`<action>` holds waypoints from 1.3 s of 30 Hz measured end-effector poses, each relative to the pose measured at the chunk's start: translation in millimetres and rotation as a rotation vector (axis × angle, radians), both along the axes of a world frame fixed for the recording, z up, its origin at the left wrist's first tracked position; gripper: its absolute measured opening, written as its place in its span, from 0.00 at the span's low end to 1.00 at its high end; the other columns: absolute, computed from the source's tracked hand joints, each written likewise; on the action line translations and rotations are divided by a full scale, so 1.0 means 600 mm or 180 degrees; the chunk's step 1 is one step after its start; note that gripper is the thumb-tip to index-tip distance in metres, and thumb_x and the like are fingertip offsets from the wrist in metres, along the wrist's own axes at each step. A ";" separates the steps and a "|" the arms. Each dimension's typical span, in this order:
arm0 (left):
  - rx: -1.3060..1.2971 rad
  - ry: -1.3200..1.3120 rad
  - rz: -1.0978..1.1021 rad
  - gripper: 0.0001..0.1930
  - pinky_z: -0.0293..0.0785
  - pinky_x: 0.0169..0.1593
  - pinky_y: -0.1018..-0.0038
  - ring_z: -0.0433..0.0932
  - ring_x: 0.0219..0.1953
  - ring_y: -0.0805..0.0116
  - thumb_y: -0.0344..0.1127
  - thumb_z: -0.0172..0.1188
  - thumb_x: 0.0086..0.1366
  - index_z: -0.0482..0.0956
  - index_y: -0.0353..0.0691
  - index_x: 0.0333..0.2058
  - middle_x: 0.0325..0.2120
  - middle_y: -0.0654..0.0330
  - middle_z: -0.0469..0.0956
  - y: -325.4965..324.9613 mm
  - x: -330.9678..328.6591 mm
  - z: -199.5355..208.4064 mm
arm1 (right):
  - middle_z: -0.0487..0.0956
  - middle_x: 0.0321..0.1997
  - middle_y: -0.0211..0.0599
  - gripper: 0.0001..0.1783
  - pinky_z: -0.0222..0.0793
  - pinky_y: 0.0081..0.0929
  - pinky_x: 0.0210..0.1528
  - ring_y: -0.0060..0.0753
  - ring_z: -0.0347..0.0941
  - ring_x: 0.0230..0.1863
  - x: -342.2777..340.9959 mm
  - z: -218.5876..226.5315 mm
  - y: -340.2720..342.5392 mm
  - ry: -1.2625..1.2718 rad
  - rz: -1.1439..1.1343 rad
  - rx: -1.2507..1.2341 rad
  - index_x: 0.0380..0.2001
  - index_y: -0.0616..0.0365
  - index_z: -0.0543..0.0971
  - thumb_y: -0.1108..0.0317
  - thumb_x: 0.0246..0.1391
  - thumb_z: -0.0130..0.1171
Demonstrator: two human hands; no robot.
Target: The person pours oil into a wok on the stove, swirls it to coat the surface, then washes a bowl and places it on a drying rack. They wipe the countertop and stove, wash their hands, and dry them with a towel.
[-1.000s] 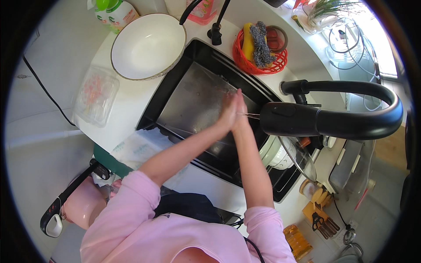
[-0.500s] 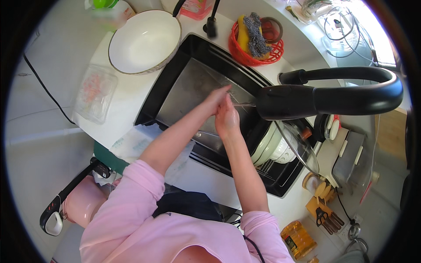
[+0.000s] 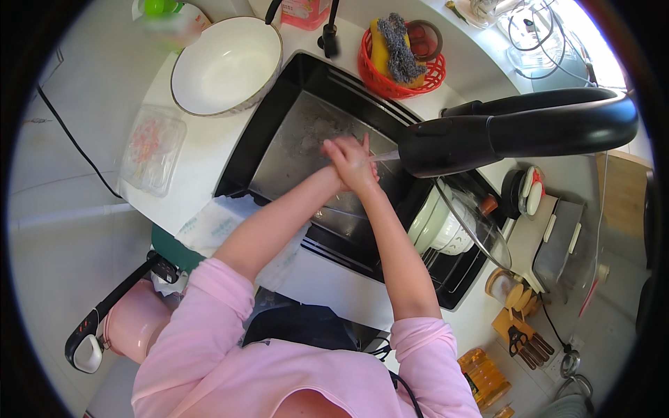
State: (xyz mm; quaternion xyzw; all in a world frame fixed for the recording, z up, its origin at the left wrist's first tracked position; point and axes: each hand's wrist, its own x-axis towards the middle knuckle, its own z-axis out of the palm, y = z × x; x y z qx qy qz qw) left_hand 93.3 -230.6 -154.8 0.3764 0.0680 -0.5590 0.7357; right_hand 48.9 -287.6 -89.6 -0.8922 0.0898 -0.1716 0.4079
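Over the dark sink point(image 3: 293, 132), my two hands are pressed together under the running tap. My right hand point(image 3: 350, 159) lies on top, its fingers bent across the back of my left hand point(image 3: 339, 179). Most of the left hand is hidden beneath it; some of its fingertips poke out stretched on the right side. A thin stream of water point(image 3: 385, 157) from the black faucet point(image 3: 446, 148) falls on the hands. Neither hand holds an object that I can see.
A white pot point(image 3: 226, 66) and a clear plastic tray point(image 3: 155, 150) stand left of the sink. Behind it sits a red basket point(image 3: 433, 78) with sponges. Pale bowls point(image 3: 446, 230) under a glass lid point(image 3: 491, 240) fill the right side. A cloth point(image 3: 216, 226) hangs over the front edge.
My hands have shifted against each other: the right hand now covers the left, where before they met side by side with fingers pointing up. The view has tilted slightly.
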 end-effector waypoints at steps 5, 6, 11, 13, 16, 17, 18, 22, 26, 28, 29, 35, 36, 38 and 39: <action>0.0358 -0.3597 -0.2176 0.19 0.71 0.45 0.64 0.76 0.42 0.63 0.47 0.56 0.59 0.74 0.39 0.42 0.37 0.53 0.77 0.020 0.013 -0.001 | 0.77 0.25 0.42 0.18 0.65 0.36 0.51 0.41 0.74 0.31 -0.028 0.082 0.019 0.0590 0.0573 -0.0351 0.20 0.59 0.78 0.59 0.56 0.50; 0.0318 -0.4103 -0.2467 0.19 0.71 0.44 0.65 0.76 0.42 0.63 0.47 0.57 0.59 0.74 0.38 0.42 0.36 0.53 0.77 0.016 0.018 0.005 | 0.78 0.28 0.43 0.17 0.65 0.34 0.51 0.40 0.74 0.34 -0.028 0.084 0.010 0.0921 0.0479 0.0226 0.24 0.59 0.79 0.59 0.57 0.48; 0.0408 -0.4851 -0.3654 0.17 0.72 0.41 0.66 0.78 0.35 0.59 0.50 0.54 0.60 0.79 0.42 0.31 0.30 0.49 0.79 -0.018 0.040 0.164 | 0.78 0.35 0.46 0.19 0.69 0.27 0.43 0.36 0.75 0.42 -0.069 -0.042 -0.073 0.1268 -0.0972 0.3609 0.41 0.57 0.78 0.57 0.58 0.43; -0.0268 -0.4759 -0.3601 0.18 0.73 0.35 0.64 0.79 0.28 0.54 0.52 0.57 0.57 0.80 0.41 0.24 0.22 0.51 0.79 -0.025 0.060 0.170 | 0.78 0.36 0.39 0.20 0.71 0.26 0.38 0.31 0.75 0.40 -0.076 -0.088 -0.073 0.0746 0.0248 0.5266 0.47 0.54 0.75 0.58 0.55 0.47; -0.0110 -0.5583 -0.2388 0.19 0.71 0.28 0.65 0.75 0.21 0.51 0.52 0.56 0.58 0.80 0.41 0.21 0.17 0.53 0.76 -0.019 0.050 0.138 | 0.76 0.29 0.32 0.14 0.71 0.24 0.31 0.27 0.73 0.28 -0.067 -0.115 -0.041 -0.0730 0.1740 0.7434 0.37 0.52 0.75 0.55 0.55 0.51; 0.0142 -0.5649 -0.2135 0.19 0.71 0.28 0.65 0.75 0.21 0.51 0.52 0.56 0.58 0.80 0.42 0.21 0.17 0.53 0.76 -0.015 0.041 0.129 | 0.76 0.31 0.32 0.14 0.71 0.24 0.34 0.27 0.73 0.31 -0.064 -0.113 -0.029 -0.0731 0.0377 0.7170 0.38 0.53 0.75 0.55 0.55 0.52; 0.0915 -0.5307 -0.1721 0.17 0.70 0.31 0.70 0.77 0.26 0.58 0.46 0.57 0.59 0.79 0.39 0.19 0.20 0.53 0.76 -0.005 0.027 0.103 | 0.76 0.32 0.32 0.15 0.71 0.24 0.37 0.27 0.73 0.33 -0.034 -0.059 0.000 -0.0694 -0.0895 0.6747 0.39 0.54 0.74 0.55 0.55 0.52; 0.0435 -0.2047 0.0526 0.07 0.69 0.43 0.73 0.73 0.46 0.67 0.34 0.59 0.59 0.75 0.38 0.32 0.35 0.63 0.72 -0.006 -0.018 0.040 | 0.73 0.45 0.37 0.20 0.67 0.28 0.52 0.29 0.69 0.45 -0.003 -0.094 0.026 -0.1291 -0.1732 0.6025 0.47 0.59 0.71 0.59 0.56 0.54; -0.0134 0.0255 0.1431 0.14 0.66 0.54 0.73 0.69 0.51 0.68 0.35 0.52 0.64 0.67 0.41 0.48 0.43 0.60 0.70 0.017 -0.039 0.078 | 0.71 0.48 0.46 0.24 0.64 0.33 0.58 0.41 0.68 0.51 0.009 -0.040 0.030 -0.1063 -0.1173 0.6050 0.56 0.60 0.64 0.61 0.60 0.50; -0.0081 0.0657 0.1302 0.16 0.67 0.52 0.72 0.71 0.48 0.68 0.37 0.50 0.66 0.66 0.42 0.51 0.46 0.61 0.71 0.013 -0.053 0.096 | 0.71 0.50 0.51 0.26 0.65 0.34 0.58 0.47 0.67 0.55 0.017 -0.013 0.011 -0.0679 -0.0956 0.6164 0.59 0.59 0.61 0.60 0.61 0.48; -0.0049 0.0858 0.1229 0.17 0.68 0.51 0.71 0.72 0.46 0.68 0.37 0.48 0.67 0.65 0.43 0.53 0.47 0.61 0.71 0.009 -0.054 0.104 | 0.70 0.50 0.52 0.26 0.65 0.34 0.57 0.47 0.67 0.56 0.020 -0.010 0.009 -0.0377 -0.1224 0.5742 0.59 0.59 0.60 0.60 0.61 0.48; 0.0066 -0.0142 -0.0228 0.32 0.69 0.48 0.71 0.72 0.43 0.67 0.59 0.44 0.65 0.61 0.40 0.58 0.54 0.59 0.67 -0.015 0.014 -0.018 | 0.59 0.63 0.47 0.32 0.49 0.33 0.64 0.43 0.53 0.65 0.005 -0.005 0.022 0.0165 -0.1555 0.4581 0.64 0.54 0.54 0.50 0.62 0.41; 0.0168 -0.0160 -0.0156 0.34 0.66 0.52 0.72 0.69 0.49 0.66 0.59 0.45 0.64 0.60 0.39 0.59 0.55 0.57 0.66 -0.025 0.037 -0.033 | 0.57 0.65 0.45 0.33 0.45 0.33 0.65 0.41 0.51 0.66 0.003 0.002 0.026 0.0207 -0.1446 0.4643 0.64 0.54 0.53 0.48 0.62 0.40; 0.1089 -0.1273 0.0591 0.42 0.56 0.60 0.72 0.61 0.59 0.63 0.66 0.45 0.61 0.57 0.35 0.61 0.59 0.53 0.61 -0.055 -0.005 0.064 | 0.53 0.68 0.42 0.35 0.38 0.31 0.68 0.38 0.46 0.69 -0.016 0.003 0.005 0.0173 -0.1432 0.4766 0.65 0.53 0.52 0.45 0.62 0.38; 0.0818 -0.1275 0.0527 0.40 0.53 0.61 0.73 0.59 0.60 0.65 0.64 0.45 0.62 0.59 0.35 0.60 0.59 0.54 0.61 -0.057 -0.040 0.092 | 0.51 0.70 0.40 0.36 0.34 0.30 0.69 0.36 0.43 0.70 -0.018 0.005 -0.004 0.0148 -0.1387 0.4840 0.66 0.53 0.52 0.43 0.62 0.37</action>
